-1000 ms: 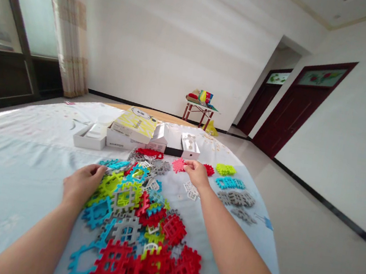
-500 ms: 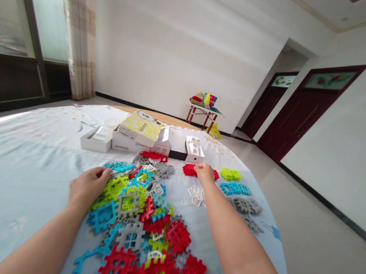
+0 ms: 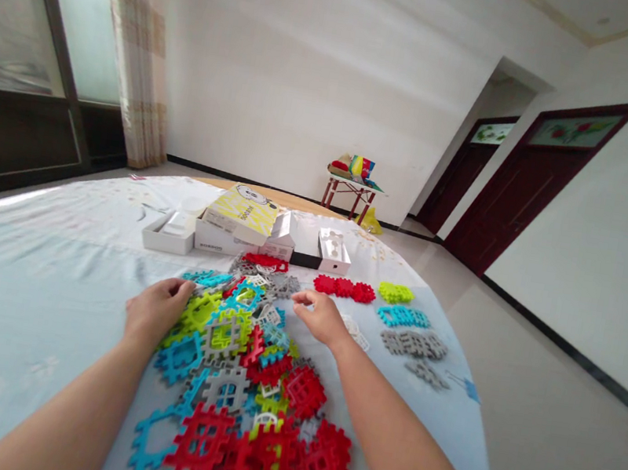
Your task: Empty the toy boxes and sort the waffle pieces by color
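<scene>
Pale blue cloth (image 3: 21, 276) covered the table. On it, the left hand (image 3: 155, 311) rested with curled fingers on the edge of the mixed pile of waffle blocks (image 3: 244, 375), holding nothing visible. Beside it, the right hand (image 3: 320, 317) hovered loosely spread over the pile's far side. Beyond lay sorted red blocks (image 3: 344, 288).

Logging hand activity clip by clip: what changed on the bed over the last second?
The right hand let go of a red tile, which now lies in the red row beside the lime pile, then drew back toward the mixed tile heap, fingers empty. The left hand stayed resting on the heap's left edge; the sorted blue and grey groups and the boxes did not move.
</scene>
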Demonstrator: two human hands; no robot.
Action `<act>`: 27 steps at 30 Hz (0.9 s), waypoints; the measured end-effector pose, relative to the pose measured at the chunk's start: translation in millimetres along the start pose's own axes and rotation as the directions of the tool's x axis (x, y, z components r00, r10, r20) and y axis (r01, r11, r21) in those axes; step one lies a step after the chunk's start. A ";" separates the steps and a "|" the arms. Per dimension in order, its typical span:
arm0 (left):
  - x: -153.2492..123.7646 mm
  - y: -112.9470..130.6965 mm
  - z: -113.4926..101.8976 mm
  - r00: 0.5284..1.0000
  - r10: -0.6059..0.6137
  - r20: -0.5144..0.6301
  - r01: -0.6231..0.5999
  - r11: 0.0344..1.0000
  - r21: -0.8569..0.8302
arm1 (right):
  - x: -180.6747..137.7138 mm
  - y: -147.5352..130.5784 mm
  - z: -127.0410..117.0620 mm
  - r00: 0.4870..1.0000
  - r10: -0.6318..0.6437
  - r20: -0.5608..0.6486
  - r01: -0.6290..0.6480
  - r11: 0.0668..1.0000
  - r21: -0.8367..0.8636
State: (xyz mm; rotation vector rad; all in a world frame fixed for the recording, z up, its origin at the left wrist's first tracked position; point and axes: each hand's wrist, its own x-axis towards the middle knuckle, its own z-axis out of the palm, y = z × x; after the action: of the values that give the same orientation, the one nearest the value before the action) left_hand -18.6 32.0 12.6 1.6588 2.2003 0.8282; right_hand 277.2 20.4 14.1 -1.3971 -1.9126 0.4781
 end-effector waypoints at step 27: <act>4.0 -1.5 1.0 1.000 -0.012 0.025 0.011 1.000 0.028 | -24.0 -13.1 -7.4 0.997 -0.074 -0.035 0.071 0.993 -0.091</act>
State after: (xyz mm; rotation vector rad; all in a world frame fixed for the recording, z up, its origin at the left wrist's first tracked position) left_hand -20.5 35.8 11.5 1.6581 2.2122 0.7729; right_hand 277.8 -7.3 20.0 -1.3781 -1.9673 0.3319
